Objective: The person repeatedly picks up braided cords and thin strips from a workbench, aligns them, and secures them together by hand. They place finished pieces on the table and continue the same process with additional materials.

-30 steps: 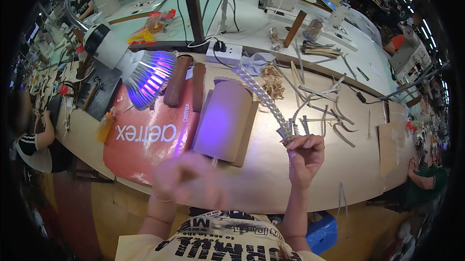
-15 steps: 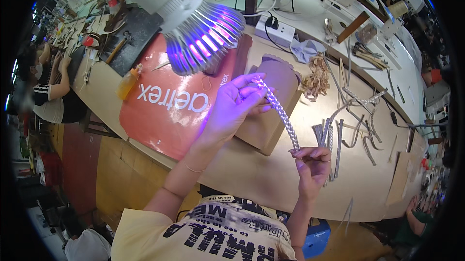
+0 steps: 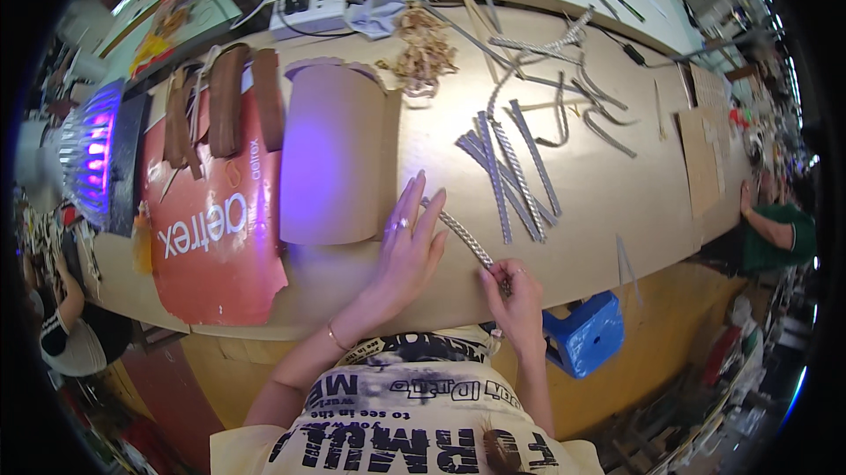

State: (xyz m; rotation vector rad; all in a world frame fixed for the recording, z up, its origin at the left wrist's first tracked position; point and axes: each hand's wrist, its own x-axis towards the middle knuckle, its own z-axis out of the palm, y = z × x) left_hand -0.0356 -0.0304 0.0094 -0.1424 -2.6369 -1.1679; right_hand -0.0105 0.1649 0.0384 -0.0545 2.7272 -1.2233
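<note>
A braided silver-grey strap (image 3: 465,235) slants over the near side of the table. Its lower end is pinched between the thumb and fingers of my right hand (image 3: 515,294). My left hand (image 3: 404,250) has its fingers stretched out, a ring on one of them, and the strap's upper end lies by those fingers; whether they touch it is hard to tell. Beyond and to the right lie several more flat and braided grey straps (image 3: 509,175), some side by side, others loosely tangled. Left of my left hand stands a brown curved board piece (image 3: 330,158) lit purple.
A red sheet (image 3: 211,255) carries brown strips (image 3: 231,100) at left, near a finned purple lamp (image 3: 92,153). Crinkled tan scraps (image 3: 425,48) and a white power strip (image 3: 310,12) sit at the back. A blue stool (image 3: 586,334) stands below the table edge; another person (image 3: 780,228) is at far right.
My view has swung right, so the lamp now sits at far left. My left hand has loosened from the strap's upper end and straightened its fingers; my right still grips the lower end.
</note>
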